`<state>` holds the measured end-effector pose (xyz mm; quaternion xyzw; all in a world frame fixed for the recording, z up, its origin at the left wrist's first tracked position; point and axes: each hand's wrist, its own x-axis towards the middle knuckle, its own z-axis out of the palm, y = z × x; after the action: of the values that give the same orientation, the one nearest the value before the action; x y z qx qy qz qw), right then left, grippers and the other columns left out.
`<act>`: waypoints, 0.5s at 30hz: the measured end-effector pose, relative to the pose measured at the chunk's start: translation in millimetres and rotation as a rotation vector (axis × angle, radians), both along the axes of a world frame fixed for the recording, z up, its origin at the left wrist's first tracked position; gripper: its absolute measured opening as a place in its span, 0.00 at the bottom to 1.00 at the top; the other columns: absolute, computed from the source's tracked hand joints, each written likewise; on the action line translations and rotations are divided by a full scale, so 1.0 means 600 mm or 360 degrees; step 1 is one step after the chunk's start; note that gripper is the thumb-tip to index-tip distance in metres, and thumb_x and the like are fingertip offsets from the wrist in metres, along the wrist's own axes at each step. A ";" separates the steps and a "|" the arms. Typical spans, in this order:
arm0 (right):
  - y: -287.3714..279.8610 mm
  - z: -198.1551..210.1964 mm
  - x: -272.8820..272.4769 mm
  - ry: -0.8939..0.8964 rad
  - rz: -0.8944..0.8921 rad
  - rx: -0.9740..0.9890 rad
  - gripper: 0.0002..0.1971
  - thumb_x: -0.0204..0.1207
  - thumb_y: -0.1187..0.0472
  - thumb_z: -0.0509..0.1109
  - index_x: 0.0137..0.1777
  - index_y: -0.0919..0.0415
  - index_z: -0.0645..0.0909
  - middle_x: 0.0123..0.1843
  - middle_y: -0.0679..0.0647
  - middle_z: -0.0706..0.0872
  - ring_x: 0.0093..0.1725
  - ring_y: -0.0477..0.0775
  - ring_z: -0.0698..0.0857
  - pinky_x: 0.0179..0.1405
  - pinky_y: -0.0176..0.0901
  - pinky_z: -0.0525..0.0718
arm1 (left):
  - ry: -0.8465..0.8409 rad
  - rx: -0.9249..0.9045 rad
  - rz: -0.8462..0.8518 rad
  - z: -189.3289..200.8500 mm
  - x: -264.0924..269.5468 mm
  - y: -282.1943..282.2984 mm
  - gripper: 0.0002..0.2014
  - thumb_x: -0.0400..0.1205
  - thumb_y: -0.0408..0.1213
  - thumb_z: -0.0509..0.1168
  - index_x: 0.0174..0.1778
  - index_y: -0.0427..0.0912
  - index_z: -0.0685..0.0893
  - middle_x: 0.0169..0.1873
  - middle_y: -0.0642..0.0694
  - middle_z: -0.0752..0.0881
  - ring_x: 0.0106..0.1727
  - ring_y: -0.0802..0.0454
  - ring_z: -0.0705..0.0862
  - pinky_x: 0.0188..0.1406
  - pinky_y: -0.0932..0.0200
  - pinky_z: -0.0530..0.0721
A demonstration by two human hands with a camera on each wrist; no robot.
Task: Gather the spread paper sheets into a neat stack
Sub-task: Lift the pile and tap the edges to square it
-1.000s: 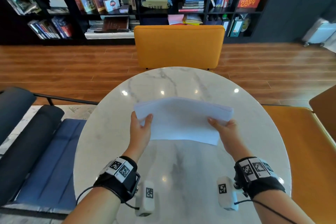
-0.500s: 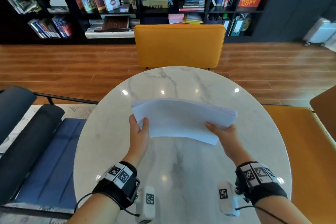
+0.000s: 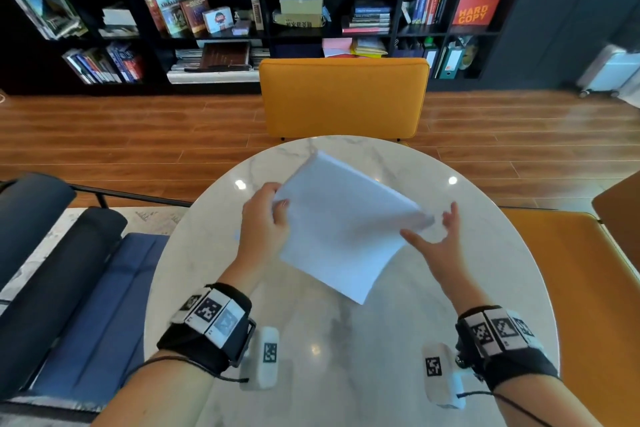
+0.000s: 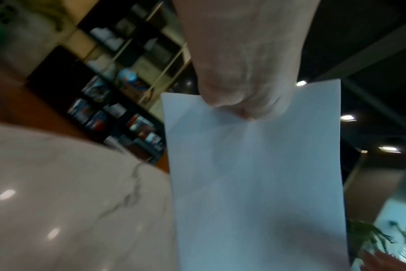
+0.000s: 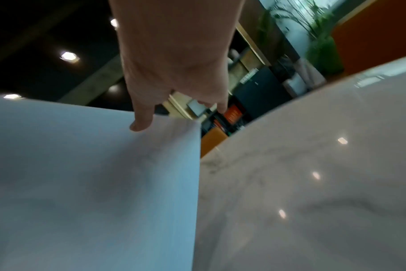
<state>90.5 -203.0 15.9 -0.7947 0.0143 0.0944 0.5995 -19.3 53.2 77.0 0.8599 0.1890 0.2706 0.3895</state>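
A stack of white paper sheets (image 3: 343,229) hangs above the round marble table (image 3: 346,357), turned so one corner points away from me. My left hand (image 3: 266,218) grips the stack's left edge, thumb on top; the left wrist view shows the fingers (image 4: 241,102) curled on the sheets (image 4: 255,174). My right hand (image 3: 436,239) is spread at the stack's right corner with straight fingers and holds nothing. In the right wrist view the thumb tip (image 5: 139,124) lies at the edge of the sheets (image 5: 93,174).
An orange chair (image 3: 343,97) stands beyond the table's far edge, with another orange seat (image 3: 588,288) to the right. A blue and black bench (image 3: 69,288) sits to the left. Dark bookshelves (image 3: 242,28) line the back wall.
The stack has been rotated from lying crosswise to a diagonal. My right hand let go of its edge and opened; my left hand rose and still holds the sheets.
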 end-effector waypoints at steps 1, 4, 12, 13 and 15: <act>0.002 0.020 0.005 -0.0131 0.0028 -0.0042 0.55 0.62 0.55 0.82 0.84 0.47 0.50 0.81 0.49 0.64 0.79 0.45 0.64 0.76 0.47 0.64 | -0.0023 0.0158 -0.0045 0.020 0.006 0.000 0.09 0.81 0.26 0.62 0.55 0.33 0.81 0.45 0.45 0.84 0.46 0.51 0.79 0.44 0.66 0.68; 0.024 0.083 0.002 -0.0461 0.0385 -0.0049 0.42 0.66 0.57 0.80 0.78 0.43 0.64 0.74 0.41 0.73 0.73 0.38 0.70 0.71 0.32 0.65 | -0.0023 0.0482 -0.0157 0.070 0.019 -0.011 0.06 0.79 0.25 0.62 0.48 0.34 0.82 0.41 0.41 0.85 0.45 0.44 0.80 0.49 0.58 0.69; 0.068 0.115 -0.007 -0.0339 0.0459 0.0262 0.08 0.75 0.63 0.71 0.52 0.51 0.85 0.46 0.49 0.91 0.49 0.55 0.89 0.52 0.55 0.86 | -0.0256 0.0831 -0.0028 0.090 0.025 -0.020 0.04 0.78 0.36 0.68 0.46 0.41 0.83 0.43 0.49 0.84 0.51 0.49 0.80 0.65 0.44 0.65; 0.066 0.110 -0.008 -0.0313 0.0448 0.0288 0.09 0.76 0.64 0.70 0.52 0.50 0.85 0.46 0.48 0.91 0.48 0.54 0.89 0.52 0.54 0.87 | -0.0272 0.0745 0.0089 0.075 0.026 -0.009 0.11 0.76 0.41 0.71 0.50 0.41 0.83 0.49 0.47 0.85 0.55 0.48 0.79 0.65 0.45 0.66; 0.062 0.101 -0.011 -0.0235 0.0413 0.0406 0.11 0.76 0.66 0.69 0.53 0.48 0.85 0.47 0.48 0.92 0.48 0.53 0.90 0.53 0.54 0.88 | -0.0318 0.0322 0.0283 0.052 0.021 0.005 0.28 0.71 0.49 0.75 0.63 0.39 0.77 0.61 0.43 0.81 0.64 0.50 0.77 0.68 0.51 0.69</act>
<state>84.2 -166.0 76.3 -0.7123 -0.1443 0.1134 0.6775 -6.5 56.4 108.0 0.8433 0.1964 0.4059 0.2922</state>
